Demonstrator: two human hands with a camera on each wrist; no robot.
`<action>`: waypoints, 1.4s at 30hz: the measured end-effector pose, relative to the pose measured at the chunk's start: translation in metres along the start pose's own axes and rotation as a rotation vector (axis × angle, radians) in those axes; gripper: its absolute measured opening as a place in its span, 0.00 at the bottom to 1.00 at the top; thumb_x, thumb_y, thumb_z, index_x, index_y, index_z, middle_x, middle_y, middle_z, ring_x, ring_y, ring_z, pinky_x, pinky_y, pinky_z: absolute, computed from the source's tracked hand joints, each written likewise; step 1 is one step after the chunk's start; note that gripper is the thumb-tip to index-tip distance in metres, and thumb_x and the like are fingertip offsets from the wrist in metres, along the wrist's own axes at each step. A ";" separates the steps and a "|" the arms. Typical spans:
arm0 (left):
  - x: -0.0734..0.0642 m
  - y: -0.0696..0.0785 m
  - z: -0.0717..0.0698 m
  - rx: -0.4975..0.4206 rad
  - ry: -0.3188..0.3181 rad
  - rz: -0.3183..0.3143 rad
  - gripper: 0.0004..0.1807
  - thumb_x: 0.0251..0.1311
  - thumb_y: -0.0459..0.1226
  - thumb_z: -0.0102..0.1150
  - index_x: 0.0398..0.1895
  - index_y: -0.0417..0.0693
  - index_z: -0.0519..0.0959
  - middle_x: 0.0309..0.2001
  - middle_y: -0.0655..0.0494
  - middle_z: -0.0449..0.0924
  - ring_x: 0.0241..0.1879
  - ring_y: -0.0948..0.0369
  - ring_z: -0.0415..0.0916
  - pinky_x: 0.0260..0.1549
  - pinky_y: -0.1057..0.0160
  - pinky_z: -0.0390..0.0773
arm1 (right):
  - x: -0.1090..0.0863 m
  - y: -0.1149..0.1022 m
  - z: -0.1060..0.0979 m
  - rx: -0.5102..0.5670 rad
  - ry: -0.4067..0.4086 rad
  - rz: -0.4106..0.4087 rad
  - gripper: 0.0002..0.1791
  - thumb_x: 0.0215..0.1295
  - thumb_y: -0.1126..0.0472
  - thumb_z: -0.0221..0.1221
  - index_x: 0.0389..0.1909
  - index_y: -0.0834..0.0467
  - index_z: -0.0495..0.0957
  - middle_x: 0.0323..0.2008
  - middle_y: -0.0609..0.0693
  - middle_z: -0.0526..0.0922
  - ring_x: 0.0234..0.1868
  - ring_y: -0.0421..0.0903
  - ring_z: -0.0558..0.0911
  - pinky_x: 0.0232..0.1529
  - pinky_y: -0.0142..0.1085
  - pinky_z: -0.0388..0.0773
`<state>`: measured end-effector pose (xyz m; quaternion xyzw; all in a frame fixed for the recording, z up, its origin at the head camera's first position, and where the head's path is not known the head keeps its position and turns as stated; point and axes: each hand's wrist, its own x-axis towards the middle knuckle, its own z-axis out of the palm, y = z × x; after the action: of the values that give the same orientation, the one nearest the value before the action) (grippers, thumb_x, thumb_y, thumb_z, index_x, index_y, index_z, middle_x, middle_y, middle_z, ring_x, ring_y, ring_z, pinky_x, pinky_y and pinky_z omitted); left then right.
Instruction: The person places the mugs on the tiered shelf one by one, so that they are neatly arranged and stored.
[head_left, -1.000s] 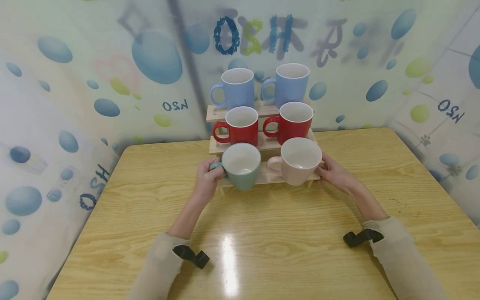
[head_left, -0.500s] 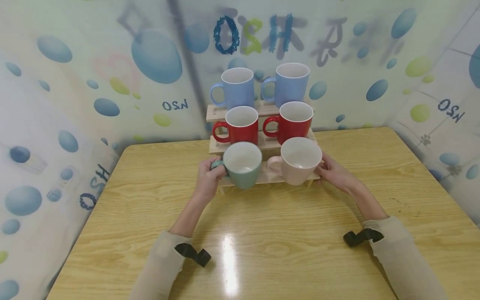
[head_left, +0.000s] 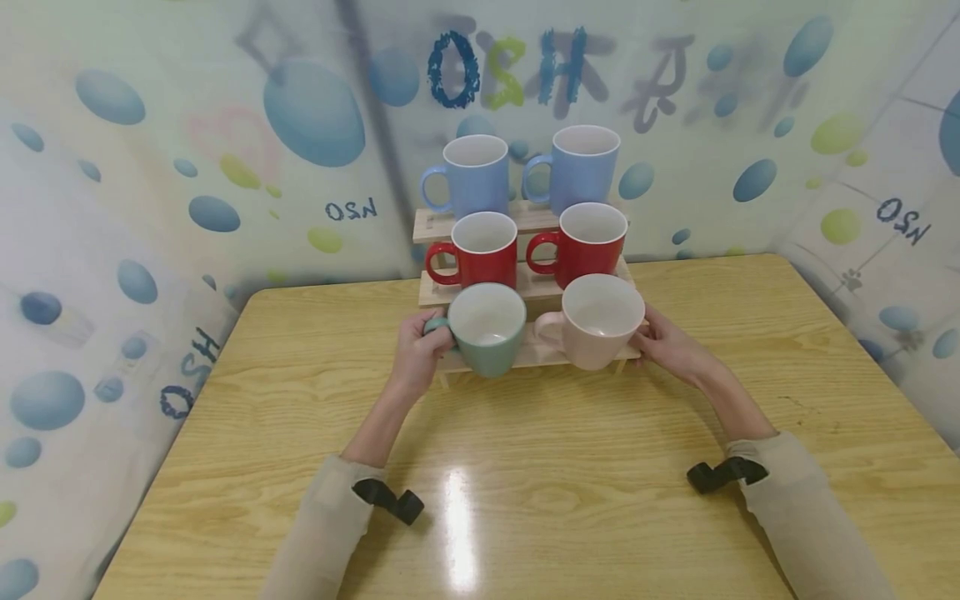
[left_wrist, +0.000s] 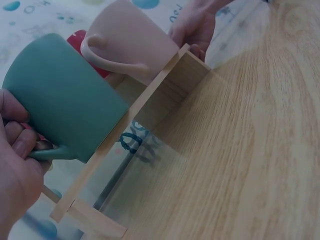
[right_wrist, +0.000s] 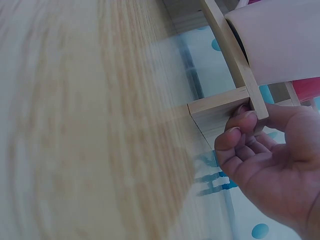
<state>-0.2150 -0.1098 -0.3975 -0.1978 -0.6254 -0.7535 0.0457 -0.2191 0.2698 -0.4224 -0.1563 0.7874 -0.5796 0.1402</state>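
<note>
My left hand [head_left: 415, 357] pinches the handle of a teal mug [head_left: 489, 354], which stands at the left of the lowest tier of a wooden three-tier rack [head_left: 542, 358]. In the left wrist view the base of the teal mug [left_wrist: 65, 95] meets the shelf board. A pale pink mug [head_left: 596, 343] stands to its right, handle pointing left. My right hand [head_left: 671, 348] grips the right end of the lowest shelf; in the right wrist view the right hand [right_wrist: 270, 150] has its fingers curled under the board, thumb along its end.
Two red mugs [head_left: 489, 271] occupy the middle tier and two light blue mugs [head_left: 480, 187] the top one, handles all to the left. The rack stands at the back of a wood-grain table [head_left: 555, 467], before a patterned backdrop [head_left: 225, 108].
My left hand has shifted the teal mug slightly right and back on the lowest shelf. The right hand and the other mugs have stayed put.
</note>
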 end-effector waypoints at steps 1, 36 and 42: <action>0.000 0.000 0.000 0.000 0.000 -0.002 0.12 0.46 0.23 0.43 0.16 0.37 0.52 0.15 0.66 0.53 0.17 0.66 0.50 0.19 0.67 0.50 | 0.000 0.000 0.000 0.002 0.000 0.001 0.32 0.80 0.62 0.45 0.77 0.61 0.44 0.39 0.52 0.79 0.35 0.43 0.77 0.32 0.35 0.77; -0.010 0.003 -0.038 0.184 -0.141 0.048 0.18 0.60 0.21 0.46 0.55 0.24 0.66 0.49 0.58 0.76 0.51 0.61 0.73 0.52 0.64 0.73 | 0.000 -0.001 -0.002 -0.019 -0.004 0.013 0.31 0.80 0.62 0.45 0.77 0.63 0.45 0.40 0.54 0.79 0.35 0.43 0.77 0.33 0.35 0.77; -0.016 0.004 -0.051 0.182 -0.130 0.033 0.20 0.62 0.21 0.46 0.58 0.24 0.64 0.50 0.58 0.77 0.52 0.62 0.75 0.51 0.66 0.75 | 0.002 0.001 0.000 -0.026 -0.015 0.010 0.29 0.81 0.59 0.45 0.75 0.62 0.47 0.40 0.58 0.77 0.34 0.45 0.76 0.34 0.36 0.76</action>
<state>-0.2108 -0.1628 -0.4064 -0.2514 -0.6894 -0.6784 0.0352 -0.2210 0.2699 -0.4236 -0.1585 0.7944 -0.5676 0.1470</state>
